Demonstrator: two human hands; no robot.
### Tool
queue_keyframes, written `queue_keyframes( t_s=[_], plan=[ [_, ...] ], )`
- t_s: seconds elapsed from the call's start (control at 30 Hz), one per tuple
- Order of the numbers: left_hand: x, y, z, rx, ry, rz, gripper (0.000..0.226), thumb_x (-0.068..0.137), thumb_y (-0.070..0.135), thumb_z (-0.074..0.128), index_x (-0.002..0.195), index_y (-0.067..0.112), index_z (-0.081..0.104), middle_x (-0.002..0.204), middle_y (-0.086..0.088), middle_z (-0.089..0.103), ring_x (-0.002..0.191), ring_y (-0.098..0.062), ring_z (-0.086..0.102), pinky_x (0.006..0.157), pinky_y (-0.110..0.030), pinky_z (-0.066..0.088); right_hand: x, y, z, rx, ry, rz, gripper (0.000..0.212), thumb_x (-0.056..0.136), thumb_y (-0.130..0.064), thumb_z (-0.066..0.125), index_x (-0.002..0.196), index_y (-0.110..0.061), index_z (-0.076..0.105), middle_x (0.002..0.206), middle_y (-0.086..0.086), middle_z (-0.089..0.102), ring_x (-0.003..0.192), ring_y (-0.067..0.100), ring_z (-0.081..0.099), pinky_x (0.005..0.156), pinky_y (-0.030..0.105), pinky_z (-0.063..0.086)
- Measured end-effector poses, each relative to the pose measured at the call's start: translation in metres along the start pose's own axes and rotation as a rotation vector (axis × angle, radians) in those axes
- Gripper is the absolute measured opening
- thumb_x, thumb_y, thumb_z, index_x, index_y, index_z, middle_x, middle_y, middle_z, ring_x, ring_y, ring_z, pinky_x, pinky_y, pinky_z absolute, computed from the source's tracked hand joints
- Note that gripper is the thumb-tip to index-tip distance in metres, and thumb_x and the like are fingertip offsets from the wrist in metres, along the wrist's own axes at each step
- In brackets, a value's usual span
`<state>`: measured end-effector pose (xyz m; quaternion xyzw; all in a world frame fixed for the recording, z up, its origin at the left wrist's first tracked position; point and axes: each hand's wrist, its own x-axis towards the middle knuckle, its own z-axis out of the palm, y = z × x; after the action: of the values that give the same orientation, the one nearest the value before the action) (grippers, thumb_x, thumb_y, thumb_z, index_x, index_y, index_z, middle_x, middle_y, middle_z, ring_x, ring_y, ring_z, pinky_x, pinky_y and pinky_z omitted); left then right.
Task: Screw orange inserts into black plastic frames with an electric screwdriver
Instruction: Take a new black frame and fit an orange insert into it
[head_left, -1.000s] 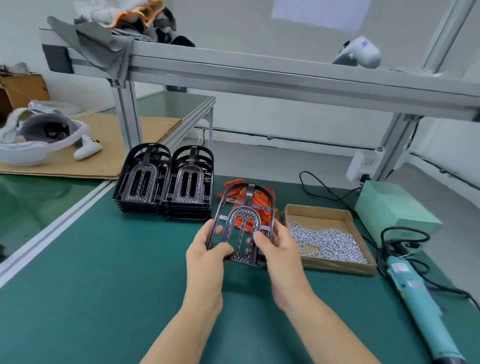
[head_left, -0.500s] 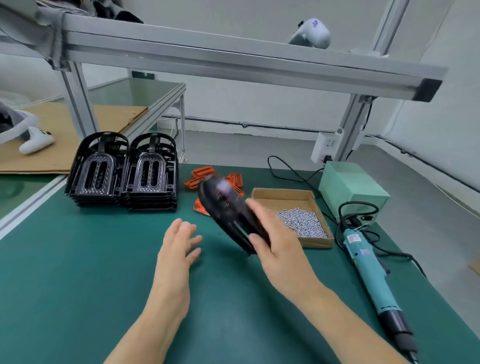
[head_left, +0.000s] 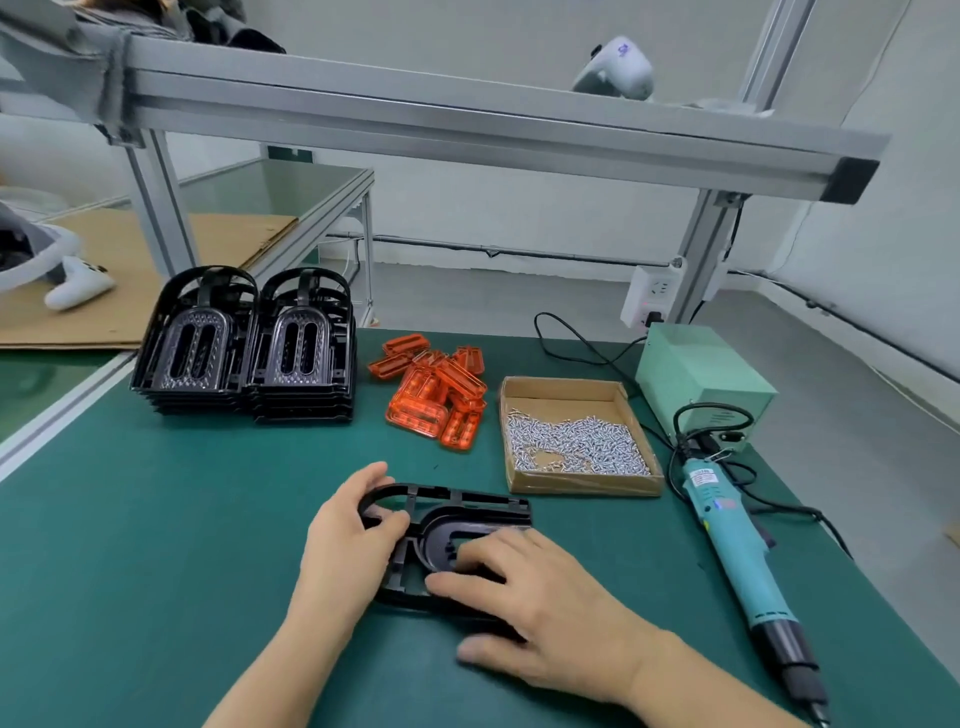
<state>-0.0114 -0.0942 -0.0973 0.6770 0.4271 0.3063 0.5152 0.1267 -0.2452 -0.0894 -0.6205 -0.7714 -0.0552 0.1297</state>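
Lying flat on the green mat (head_left: 156, 545), black frame (head_left: 470, 512); left hand (head_left: 348, 540) grips its rounded end; right hand (head_left: 535, 592) presses, fingers spread.

The hands cover part of the black frame (head_left: 467, 512); the electric screwdriver (head_left: 748, 566) tip runs off the bottom edge.

Single head-worn wide-angle view, looking forward and down from above the near edge of the green worktop (head_left: 130, 519). Close to both hands: left hand (head_left: 348, 540) and right hand (head_left: 540, 597) low in the centre, on the black frame (head_left: 457, 514). Faces the far side, where the aluminium beam (head_left: 467, 130) crosses the upper part. Takes in the stacked black frames (head_left: 244, 353) far left, the orange inserts (head_left: 436, 395) and the screw box (head_left: 571, 436) at centre, the electric screwdriver (head_left: 737, 551) along the right. Straight lines bowed toward the edges. No second view for overlap.
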Motion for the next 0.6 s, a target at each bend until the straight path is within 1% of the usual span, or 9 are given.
queue_keyframes(
  t_s=[0.03, 0.1, 0.2, 0.27, 0.33, 0.4, 0.5, 0.53, 0.6],
  plan=[
    [-0.001, 0.000, 0.001, 0.016, 0.005, 0.015, 0.046, 0.084, 0.007, 0.064, 0.125, 0.026, 0.056, 0.105, 0.012, 0.065, 0.093, -0.001, 0.059, 0.077, -0.015, 0.040, 0.001, 0.002, -0.004, 0.011, -0.031, -0.005, 0.045, 0.095, -0.050, 0.052, 0.133, -0.025, 0.056, 0.118, 0.002, 0.058, 0.104, 0.019, 0.054, 0.089, 0.031, 0.043],
    [-0.003, -0.001, 0.001, 0.051, 0.013, 0.031, 0.042, 0.085, 0.010, 0.064, 0.121, 0.030, 0.059, 0.094, 0.006, 0.065, 0.084, 0.000, 0.059, 0.065, -0.009, 0.037, 0.009, 0.008, -0.012, 0.056, -0.004, 0.017, 0.042, 0.096, -0.051, 0.048, 0.126, -0.024, 0.062, 0.115, 0.001, 0.060, 0.103, 0.018, 0.054, 0.086, 0.031, 0.041],
    [-0.005, -0.001, 0.001, 0.097, 0.006, 0.077, 0.038, 0.086, 0.008, 0.061, 0.119, 0.028, 0.062, 0.091, 0.009, 0.062, 0.078, 0.007, 0.055, 0.061, -0.004, 0.038, 0.035, 0.027, -0.021, 0.080, 0.200, 0.172, 0.025, 0.096, -0.032, 0.055, 0.106, -0.015, 0.072, 0.099, 0.001, 0.064, 0.093, 0.020, 0.058, 0.081, 0.035, 0.044],
    [-0.005, 0.000, 0.000, 0.126, -0.003, 0.092, 0.038, 0.087, 0.006, 0.058, 0.118, 0.027, 0.063, 0.098, 0.017, 0.060, 0.082, 0.011, 0.053, 0.064, -0.004, 0.038, 0.056, 0.045, -0.024, 0.011, 0.210, 0.330, 0.018, 0.094, -0.018, 0.059, 0.106, -0.015, 0.073, 0.100, 0.001, 0.063, 0.097, 0.020, 0.055, 0.085, 0.034, 0.041],
    [-0.005, 0.000, -0.003, 0.122, -0.008, 0.082, 0.039, 0.087, 0.005, 0.056, 0.117, 0.027, 0.064, 0.104, 0.025, 0.059, 0.089, 0.008, 0.054, 0.072, -0.009, 0.038, 0.077, 0.063, -0.019, -0.087, 0.125, 0.435, 0.025, 0.097, -0.018, 0.054, 0.118, -0.021, 0.068, 0.112, -0.001, 0.059, 0.108, 0.019, 0.049, 0.091, 0.030, 0.035],
    [-0.004, 0.000, -0.008, 0.109, -0.011, 0.060, 0.040, 0.087, 0.004, 0.053, 0.117, 0.027, 0.065, 0.109, 0.026, 0.059, 0.096, 0.002, 0.055, 0.080, -0.021, 0.040, 0.097, 0.074, -0.012, -0.198, 0.014, 0.471, 0.030, 0.098, -0.020, 0.052, 0.126, -0.025, 0.063, 0.119, 0.001, 0.056, 0.112, 0.020, 0.047, 0.093, 0.032, 0.036],
    [-0.004, 0.001, -0.013, 0.144, -0.016, 0.063, 0.040, 0.087, 0.007, 0.052, 0.111, 0.036, 0.065, 0.112, 0.023, 0.060, 0.101, -0.007, 0.055, 0.093, -0.032, 0.043, 0.117, 0.080, -0.001, -0.319, -0.095, 0.484, 0.032, 0.097, -0.022, 0.057, 0.128, -0.024, 0.063, 0.121, 0.006, 0.056, 0.114, 0.024, 0.047, 0.094, 0.036, 0.039],
    [-0.004, 0.001, -0.014, 0.173, -0.011, 0.074, 0.040, 0.087, 0.008, 0.052, 0.110, 0.038, 0.065, 0.109, 0.025, 0.060, 0.103, -0.007, 0.053, 0.100, -0.036, 0.039, 0.121, 0.082, 0.001, -0.335, -0.116, 0.491, 0.032, 0.096, -0.023, 0.058, 0.128, -0.024, 0.063, 0.121, 0.007, 0.056, 0.115, 0.024, 0.048, 0.094, 0.036, 0.040],
    [-0.005, 0.001, -0.015, 0.216, 0.003, 0.098, 0.040, 0.087, 0.010, 0.052, 0.109, 0.040, 0.065, 0.100, 0.029, 0.058, 0.103, 0.003, 0.045, 0.107, -0.040, 0.031, 0.124, 0.086, 0.003, -0.318, -0.117, 0.507, 0.032, 0.096, -0.023, 0.058, 0.128, -0.024, 0.062, 0.121, 0.007, 0.055, 0.113, 0.024, 0.050, 0.092, 0.036, 0.043]
  ],
)
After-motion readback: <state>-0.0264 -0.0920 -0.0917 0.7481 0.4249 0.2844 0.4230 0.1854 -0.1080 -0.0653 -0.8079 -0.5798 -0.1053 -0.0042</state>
